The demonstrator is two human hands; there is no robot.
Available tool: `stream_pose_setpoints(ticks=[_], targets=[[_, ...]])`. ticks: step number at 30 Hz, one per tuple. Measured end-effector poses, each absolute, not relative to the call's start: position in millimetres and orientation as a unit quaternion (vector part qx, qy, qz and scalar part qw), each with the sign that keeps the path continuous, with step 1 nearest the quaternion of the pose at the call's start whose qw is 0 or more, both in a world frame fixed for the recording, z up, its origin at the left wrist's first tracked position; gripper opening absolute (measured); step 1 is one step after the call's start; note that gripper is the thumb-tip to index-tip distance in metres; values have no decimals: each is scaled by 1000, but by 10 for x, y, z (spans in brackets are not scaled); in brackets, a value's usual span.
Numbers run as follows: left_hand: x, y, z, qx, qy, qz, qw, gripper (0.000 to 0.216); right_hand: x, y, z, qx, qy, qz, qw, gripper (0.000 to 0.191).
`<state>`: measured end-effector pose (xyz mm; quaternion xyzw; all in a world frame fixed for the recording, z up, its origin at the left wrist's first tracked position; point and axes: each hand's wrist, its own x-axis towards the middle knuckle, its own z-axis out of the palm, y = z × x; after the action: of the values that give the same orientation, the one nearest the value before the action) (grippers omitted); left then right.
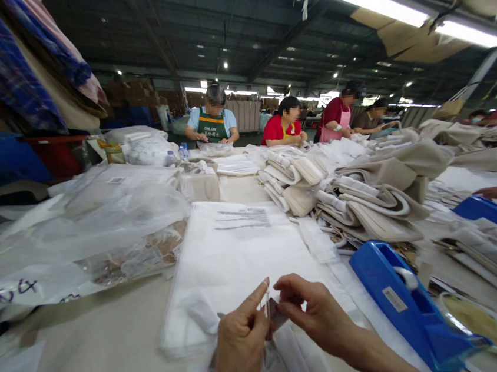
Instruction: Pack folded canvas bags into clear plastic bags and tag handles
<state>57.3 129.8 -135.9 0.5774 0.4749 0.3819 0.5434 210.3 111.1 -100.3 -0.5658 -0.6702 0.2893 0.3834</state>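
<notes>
A small clear strip [267,303] is pinched between the left hand [241,343] and right hand [314,314], fingers clamped on it, low over the white bags [229,259]; a blue tape dispenser [405,305] sits just right.

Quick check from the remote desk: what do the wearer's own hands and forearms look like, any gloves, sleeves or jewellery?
Both are bare. The left hand and right hand wear no gloves, and no rings or watch show. The right forearm is uncovered to the picture's edge, with no sleeve in view; little shows past the left wrist.
</notes>
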Motion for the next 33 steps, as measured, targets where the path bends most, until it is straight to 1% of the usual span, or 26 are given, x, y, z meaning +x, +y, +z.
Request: stream_pose_setpoints(ticks=[3,5,7,10,11,14,16,18,21,23,25,27,29,31,33], targets=[[560,1310,-1338,598,449,412,521,45,2078,1091,-1021,-533,-713,235,391,9],[556,1301,-1286,615,439,425,498,45,2086,1076,-1021,-504,-755,186,376,9],[560,1284,-1229,631,436,422,484,44,2092,1058,-1008,-475,-792,140,356,10],[574,1260,-1178,643,432,401,488,43,2082,1036,-976,-435,-825,114,344,15],[579,1255,-1171,645,435,396,488,39,2078,1033,-968,-423,-833,114,338,20],[585,1247,-1163,652,471,384,454,14,2079,1043,-979,-410,-848,118,315,32],[585,1247,-1154,656,484,380,437,12,2086,1057,-1015,-425,-842,110,314,31],[586,1248,-1144,652,478,376,452,13,2085,1067,-1061,-445,-825,104,332,27],[594,1246,-1141,655,477,366,457,22,2051,1073,-1115,-471,-793,138,360,26],[599,1246,-1150,663,483,358,447,28,2015,1072,-1142,-481,-763,194,384,24],[598,1251,-1161,658,485,359,451,32,1983,1065,-1178,-481,-713,265,437,18],[586,1260,-1169,643,485,364,468,29,1968,1049,-1235,-485,-639,325,500,9],[566,1270,-1170,628,476,379,484,22,1983,1022,-1303,-506,-559,354,554,7],[544,1274,-1161,597,466,414,504,17,2027,988,-1353,-530,-534,352,557,8],[526,1267,-1140,537,467,474,519,16,2078,957,-1354,-533,-570,326,534,5]])
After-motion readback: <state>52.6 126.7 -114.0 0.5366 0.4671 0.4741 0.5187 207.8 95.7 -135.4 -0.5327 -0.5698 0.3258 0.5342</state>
